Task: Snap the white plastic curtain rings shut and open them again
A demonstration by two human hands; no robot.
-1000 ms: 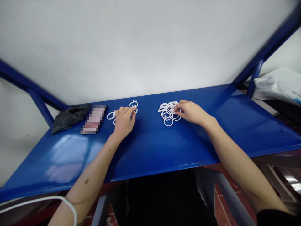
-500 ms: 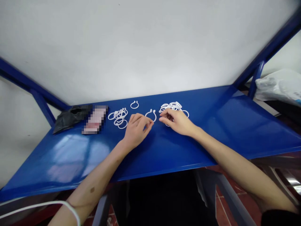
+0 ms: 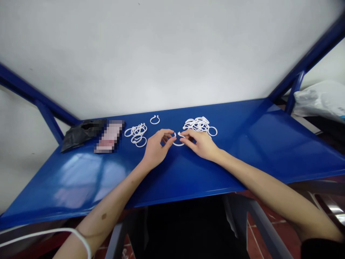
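Observation:
A white shower curtain ring (image 3: 178,145), open at the top with small knobbed ends, is held between my two hands just above or on the blue tabletop. My left hand (image 3: 157,148) pinches its left side between thumb and fingers. On the opposite side, my right hand (image 3: 202,144) has its thumb and fingertips closed on the ring, near the other knob. Behind my right hand lies a heap of similar white rings (image 3: 198,123), partly covered by it. To the left of my left hand is a smaller group of rings (image 3: 138,135). One single ring (image 3: 154,122) rests farther back, its gap facing away.
A black plastic bag (image 3: 81,135) and a blurred-out flat phone-like object (image 3: 110,136) lie at the left of the blue table (image 3: 172,180). A white wall stands behind. Blue frame bars rise at both sides. A clear plastic bag (image 3: 320,100) sits beyond the right end.
My left hand has moved right from the left group and now grips a ring in the middle. My right hand has come left from the heap to that same ring.

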